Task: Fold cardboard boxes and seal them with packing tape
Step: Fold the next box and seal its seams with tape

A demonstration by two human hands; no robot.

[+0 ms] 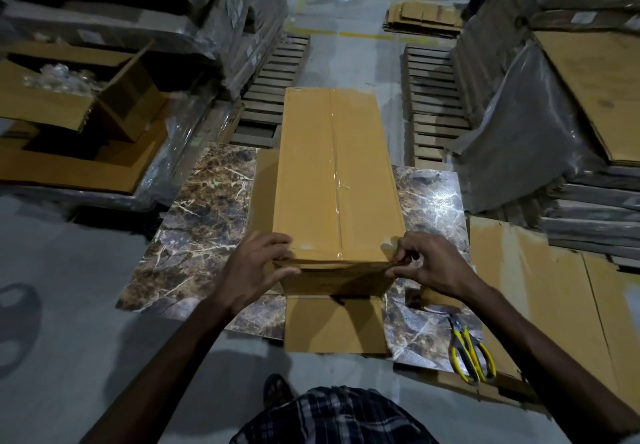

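Note:
A long brown cardboard box (311, 173) lies lengthwise on a marble-patterned slab (204, 208), with clear packing tape (337, 184) running down its top seam. At the near end one flap (334, 324) lies open and flat on the slab. My left hand (258, 269) grips the box's near left corner, fingers on top and thumb on the end face. My right hand (427, 263) pinches the near right corner, where clear tape sits at the edge.
Yellow-handled scissors (471, 353) lie on the slab's near right corner. Flat cardboard sheets (540, 291) lie to the right. An open box (79, 97) with clear packaging stands at the left. Wrapped stacks (540, 125) and wooden pallets (433, 97) flank the aisle.

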